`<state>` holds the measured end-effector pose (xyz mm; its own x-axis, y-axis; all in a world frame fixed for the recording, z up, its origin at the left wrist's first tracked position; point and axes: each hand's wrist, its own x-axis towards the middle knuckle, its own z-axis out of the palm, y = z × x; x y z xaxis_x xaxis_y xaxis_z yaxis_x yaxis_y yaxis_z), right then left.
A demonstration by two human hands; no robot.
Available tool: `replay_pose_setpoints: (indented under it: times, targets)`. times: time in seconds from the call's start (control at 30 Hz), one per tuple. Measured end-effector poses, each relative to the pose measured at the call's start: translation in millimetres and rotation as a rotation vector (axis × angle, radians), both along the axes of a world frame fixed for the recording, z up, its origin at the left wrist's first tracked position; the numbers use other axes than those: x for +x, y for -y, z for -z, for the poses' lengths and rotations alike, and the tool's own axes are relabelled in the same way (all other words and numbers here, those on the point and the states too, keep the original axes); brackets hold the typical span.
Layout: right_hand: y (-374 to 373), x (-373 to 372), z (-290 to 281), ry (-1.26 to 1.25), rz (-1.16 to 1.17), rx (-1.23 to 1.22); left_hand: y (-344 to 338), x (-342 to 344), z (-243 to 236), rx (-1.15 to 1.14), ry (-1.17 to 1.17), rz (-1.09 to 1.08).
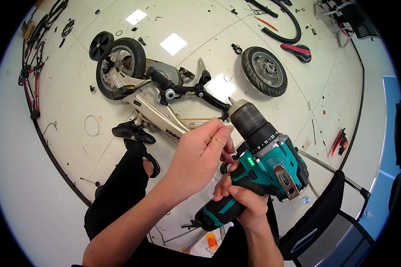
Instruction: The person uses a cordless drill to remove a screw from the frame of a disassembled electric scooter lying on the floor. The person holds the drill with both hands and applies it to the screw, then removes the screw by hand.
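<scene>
My right hand (pixel 249 207) is wrapped round the handle of a teal and black cordless drill (pixel 263 149), held diagonally with a short bit (pixel 231 101) in its chuck and green lights lit on its side. Just left of the chuck, my left hand (pixel 202 153) is closed with thumb and index finger pressed together; whatever they may hold is too small or hidden to make out. Beyond both hands, a folding bicycle (pixel 151 107) in champagne colour lies on the floor, with a black seat (pixel 131 131) near my legs.
A loose wheel (pixel 263 70) lies ahead right, near a red-black saddle (pixel 295 52) and curved black tubes (pixel 287 26). Bike frames (pixel 33 89) line the left edge. A black chair (pixel 316 222) stands close at my right. An orange bottle (pixel 212 241) is below my hands.
</scene>
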<state>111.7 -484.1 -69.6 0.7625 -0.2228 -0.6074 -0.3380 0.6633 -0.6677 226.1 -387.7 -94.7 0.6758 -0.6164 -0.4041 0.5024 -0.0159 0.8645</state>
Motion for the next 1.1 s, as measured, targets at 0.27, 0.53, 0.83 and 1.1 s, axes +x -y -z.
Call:
replay_pose_setpoints:
  times: [0.27,0.53,0.83,1.1]
  targets:
    - [6.2,0.7,2.0,0.005,-0.026,-0.044,1.3,-0.4,1.4,0.031,-0.031,0.014]
    - [2.3,1.6,3.2,-0.014,-0.033,-0.028,3.5,-4.6,3.8,0.05,0.017,-0.04]
    - [6.4,0.7,8.8,0.063,-0.046,0.07,-0.1,-5.4,8.2,0.238,0.214,0.043]
    - [1.2,4.2,4.4,-0.026,-0.029,0.008,0.2,-5.6,6.2,0.266,0.261,0.027]
